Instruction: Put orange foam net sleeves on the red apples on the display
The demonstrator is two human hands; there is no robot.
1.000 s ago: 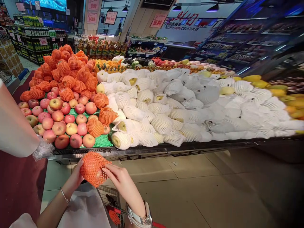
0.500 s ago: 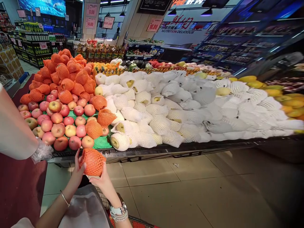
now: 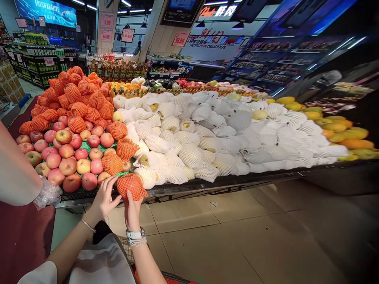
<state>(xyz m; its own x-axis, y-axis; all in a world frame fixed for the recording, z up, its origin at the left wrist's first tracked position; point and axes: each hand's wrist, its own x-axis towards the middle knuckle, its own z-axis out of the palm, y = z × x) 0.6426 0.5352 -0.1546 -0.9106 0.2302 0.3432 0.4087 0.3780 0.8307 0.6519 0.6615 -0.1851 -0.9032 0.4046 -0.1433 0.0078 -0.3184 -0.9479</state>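
My right hand holds an apple in an orange foam net at the front edge of the fruit stand, with the thumb pressed on its near side. The net's loose end points right. Just left of it, my left hand is open, its fingers stretched toward the bare apples at the stand's edge and its thumb apart. Several netted apples lie right behind the held one. White-netted fruit begins close to its right.
A heap of orange-netted apples rises at the back left. Rows of white-netted fruit and yellow mangoes stretch right. A plastic bag roll stands at the left. The stand's dark front edge runs across above the tiled floor.
The netted apple has moved up and right to the stand's edge in my right hand. My left hand has let go of it and spread its fingers toward the bare apples.
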